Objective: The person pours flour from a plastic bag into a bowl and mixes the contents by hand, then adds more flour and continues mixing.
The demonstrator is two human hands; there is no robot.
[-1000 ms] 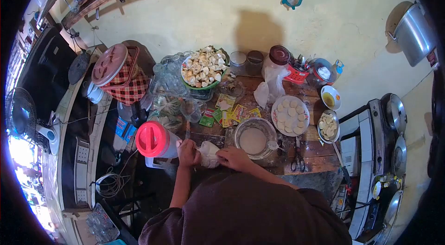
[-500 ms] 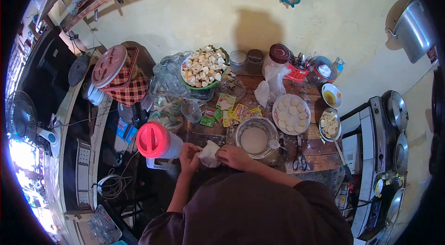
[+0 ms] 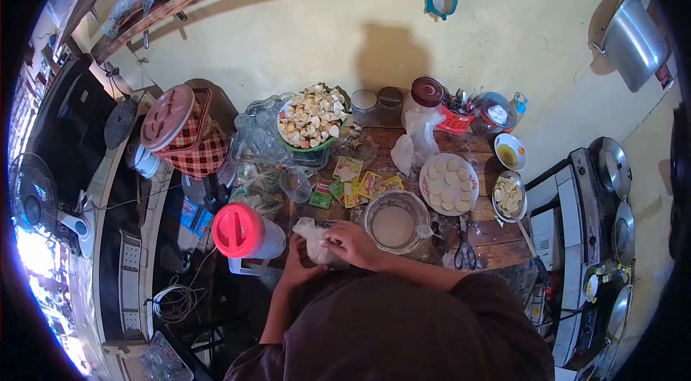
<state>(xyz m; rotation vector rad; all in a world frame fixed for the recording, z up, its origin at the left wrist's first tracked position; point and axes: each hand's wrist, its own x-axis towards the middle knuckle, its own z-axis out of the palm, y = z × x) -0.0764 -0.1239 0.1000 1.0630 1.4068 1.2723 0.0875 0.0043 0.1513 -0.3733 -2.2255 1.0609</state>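
Note:
A whitish plastic bag, its contents not clear, sits at the table's near edge just in front of my body. My left hand is wrapped round the bag's lower left side. With fingers bent together, my right hand pinches the bag's right side; its fingertips are partly hidden. To the right stands a metal bowl of pale batter with a small clear scoop at its rim. Left of the bag is a clear pitcher with a red lid.
A plate of round dough pieces, scissors and a pan of pieces lie to the right. Seasoning packets, a glass mug and a heaped green basin stand behind. A stove is far right.
The bag has shifted left and is more upright. My left hand has dropped from its top to its lower side, while my right hand has lifted its fingers onto the bag. The view has tilted slightly.

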